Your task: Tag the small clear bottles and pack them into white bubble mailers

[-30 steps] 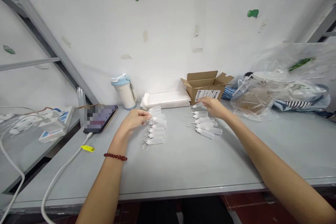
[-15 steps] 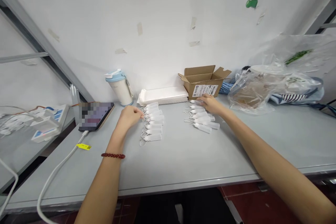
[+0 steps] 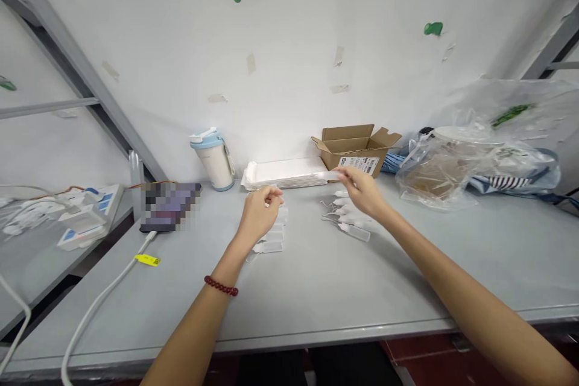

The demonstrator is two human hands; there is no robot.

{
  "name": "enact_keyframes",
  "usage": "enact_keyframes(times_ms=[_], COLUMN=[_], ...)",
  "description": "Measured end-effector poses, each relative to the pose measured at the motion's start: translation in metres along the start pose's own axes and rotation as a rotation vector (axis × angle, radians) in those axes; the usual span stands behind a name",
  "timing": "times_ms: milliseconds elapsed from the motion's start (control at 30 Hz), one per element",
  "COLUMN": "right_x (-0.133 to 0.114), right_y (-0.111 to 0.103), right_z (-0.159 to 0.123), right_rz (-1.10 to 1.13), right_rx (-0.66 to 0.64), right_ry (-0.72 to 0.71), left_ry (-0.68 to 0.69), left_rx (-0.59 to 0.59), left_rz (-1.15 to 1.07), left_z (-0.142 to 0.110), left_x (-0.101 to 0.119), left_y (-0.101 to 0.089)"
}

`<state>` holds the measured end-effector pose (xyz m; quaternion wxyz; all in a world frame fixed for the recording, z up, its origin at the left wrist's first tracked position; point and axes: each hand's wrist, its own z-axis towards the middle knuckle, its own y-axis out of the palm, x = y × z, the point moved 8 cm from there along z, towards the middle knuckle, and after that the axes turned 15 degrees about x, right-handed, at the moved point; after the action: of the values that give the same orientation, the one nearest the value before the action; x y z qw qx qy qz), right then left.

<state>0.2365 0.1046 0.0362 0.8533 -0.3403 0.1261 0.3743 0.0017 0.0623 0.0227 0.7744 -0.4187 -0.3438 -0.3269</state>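
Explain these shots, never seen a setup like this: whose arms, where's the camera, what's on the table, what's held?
No robot here: the arms are a person's, bare-handed. One camera worn on the head took every picture, looking forward and down.

On the grey table lie two groups of small translucent plastic bottles: a left group, partly hidden by the left hand, and a right group. Behind them are a stack of flat white packages and an open cardboard box. A blue-lidded tumbler stands to the left, and a clear plastic bag sits to the right.

The right hand holds one bottle by its end. Whether the left fingers grip anything, I can't tell.
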Motion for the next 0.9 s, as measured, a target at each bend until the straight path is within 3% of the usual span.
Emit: enact_keyframes(times_ms=[133,233,500,667,900], right_x=[-0.043,-0.053,-0.04,-0.036,-0.037], right_y=[0.016,0.019,0.011,0.009,0.009], right_z=[-0.023,-0.03,-0.027,-0.028,-0.028], right_rz=[0.227,0.273,0.248,0.259,0.288], right_rx=[-0.102,-0.108,-0.011,0.026,0.016], right_ry=[0.051,0.108,0.234,0.279,0.312], left_ry=[-0.153,-0.239,-0.333,-0.357,-0.399], left_rx=[-0.117,-0.186,-0.188,-0.073,-0.098], left_rz=[-0.212,-0.288,-0.36,-0.454,-0.468], left_z=[-0.005,-0.008,-0.01,-0.005,-0.008], left_x=[-0.003,-0.003,-0.005,-0.01,-0.008], left_y=[0.012,0.015,0.011,0.002,0.005])
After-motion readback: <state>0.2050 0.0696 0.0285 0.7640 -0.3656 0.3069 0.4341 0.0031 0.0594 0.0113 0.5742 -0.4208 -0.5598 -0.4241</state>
